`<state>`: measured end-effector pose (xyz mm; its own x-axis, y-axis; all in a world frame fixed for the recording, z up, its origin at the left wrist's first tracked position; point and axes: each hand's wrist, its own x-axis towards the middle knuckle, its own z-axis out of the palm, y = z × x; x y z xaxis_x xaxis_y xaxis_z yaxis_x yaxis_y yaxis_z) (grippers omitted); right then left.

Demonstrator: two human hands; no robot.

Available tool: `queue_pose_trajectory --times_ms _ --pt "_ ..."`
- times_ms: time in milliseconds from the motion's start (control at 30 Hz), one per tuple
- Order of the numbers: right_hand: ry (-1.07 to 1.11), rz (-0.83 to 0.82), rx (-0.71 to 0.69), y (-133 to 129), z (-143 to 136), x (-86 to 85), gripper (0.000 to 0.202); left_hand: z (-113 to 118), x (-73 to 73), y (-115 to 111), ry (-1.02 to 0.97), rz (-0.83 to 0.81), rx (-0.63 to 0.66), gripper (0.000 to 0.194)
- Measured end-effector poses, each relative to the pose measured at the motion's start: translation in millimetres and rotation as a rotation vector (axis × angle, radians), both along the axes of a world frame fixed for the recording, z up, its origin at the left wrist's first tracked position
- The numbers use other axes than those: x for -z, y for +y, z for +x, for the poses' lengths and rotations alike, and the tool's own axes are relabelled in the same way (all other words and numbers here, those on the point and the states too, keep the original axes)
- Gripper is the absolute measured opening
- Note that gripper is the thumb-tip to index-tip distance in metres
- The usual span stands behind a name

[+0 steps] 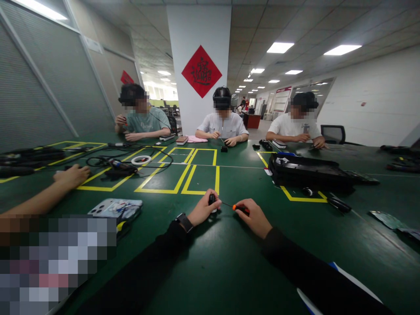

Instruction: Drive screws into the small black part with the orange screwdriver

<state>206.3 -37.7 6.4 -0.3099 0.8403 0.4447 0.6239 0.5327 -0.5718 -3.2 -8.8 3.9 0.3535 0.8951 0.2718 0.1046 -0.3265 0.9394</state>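
Note:
My left hand (pixel 205 209), with a dark watch at the wrist, is closed around a small black object (pixel 212 200) just above the green table (pixel 203 262). What the object is, I cannot make out. My right hand (pixel 254 217) grips the black and orange handle of a screwdriver (pixel 235 207). Its thin shaft points left, and the tip is at or near the black object by my left fingers. Part of the handle is hidden under my right fingers.
Left of my arms lies a phone in a clear case (pixel 116 208), with another person's hand (pixel 74 175) beyond it. Cables and a white ring (pixel 141 160) lie farther back. A long black housing (pixel 303 171) is at the right. Three people sit opposite.

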Motion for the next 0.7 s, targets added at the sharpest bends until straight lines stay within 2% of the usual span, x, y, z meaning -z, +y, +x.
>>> queue_pose_trajectory --times_ms 267,433,700 --pt "-0.013 -0.056 0.057 1.1 -0.2 3.4 0.020 1.7 2.8 2.7 -0.017 -0.075 -0.034 0.026" --pt "-0.066 -0.016 0.005 0.6 0.0 -0.4 0.019 1.8 6.0 4.0 -0.024 -0.086 -0.033 0.027" --pt "0.025 -0.056 -0.032 1.6 2.3 1.8 0.016 0.7 6.4 5.7 -0.025 -0.077 -0.035 0.026"
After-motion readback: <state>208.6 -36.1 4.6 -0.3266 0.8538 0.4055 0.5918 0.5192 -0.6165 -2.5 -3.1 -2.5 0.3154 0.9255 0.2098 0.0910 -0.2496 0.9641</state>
